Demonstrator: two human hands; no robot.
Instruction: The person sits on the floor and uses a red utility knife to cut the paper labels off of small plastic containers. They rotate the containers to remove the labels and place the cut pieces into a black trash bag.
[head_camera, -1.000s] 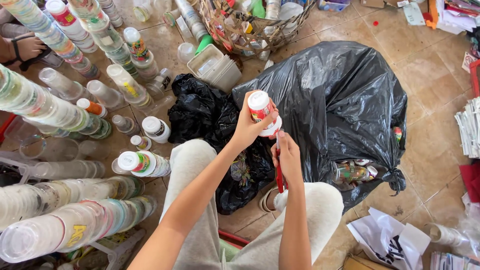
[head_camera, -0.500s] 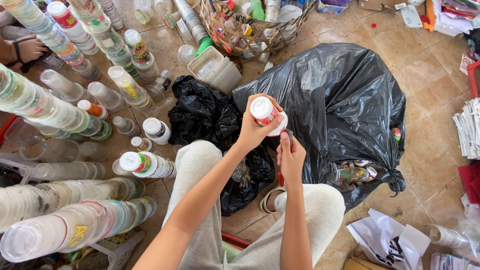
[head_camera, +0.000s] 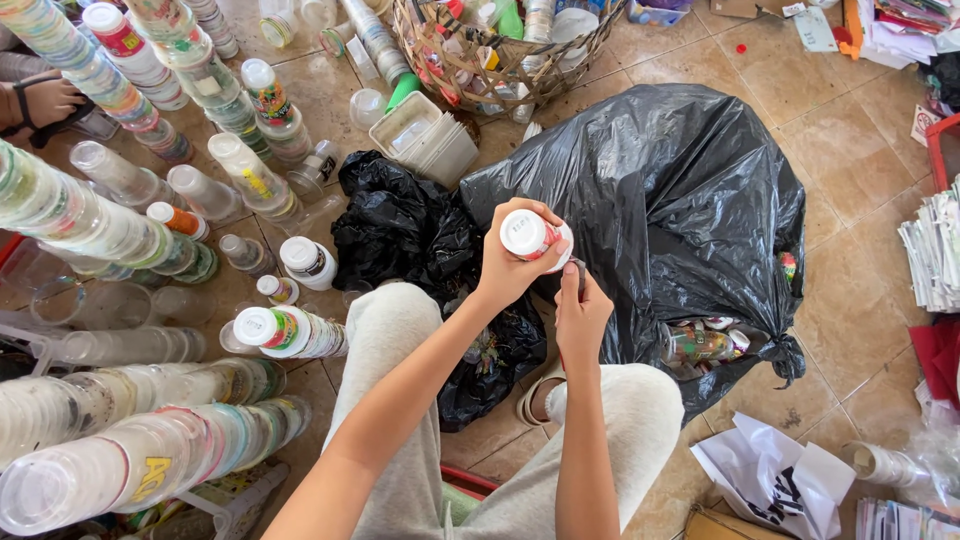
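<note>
Above the person's lap, in front of a big black rubbish bag (head_camera: 680, 210), the left hand (head_camera: 507, 268) had its grip closed round a white-lidded plastic cup (head_camera: 535, 238), while the right hand (head_camera: 580, 318), just beside and below it, pinched a thin dark tool (head_camera: 580, 275) whose kind I could not tell.

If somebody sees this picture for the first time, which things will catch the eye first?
Probably the big black plastic bag in the middle, bulging on the tiled floor. In front of it the left hand grips a white-lidded cup while the right hand touches it from below. Long stacks of plastic cups fill the left side.
</note>
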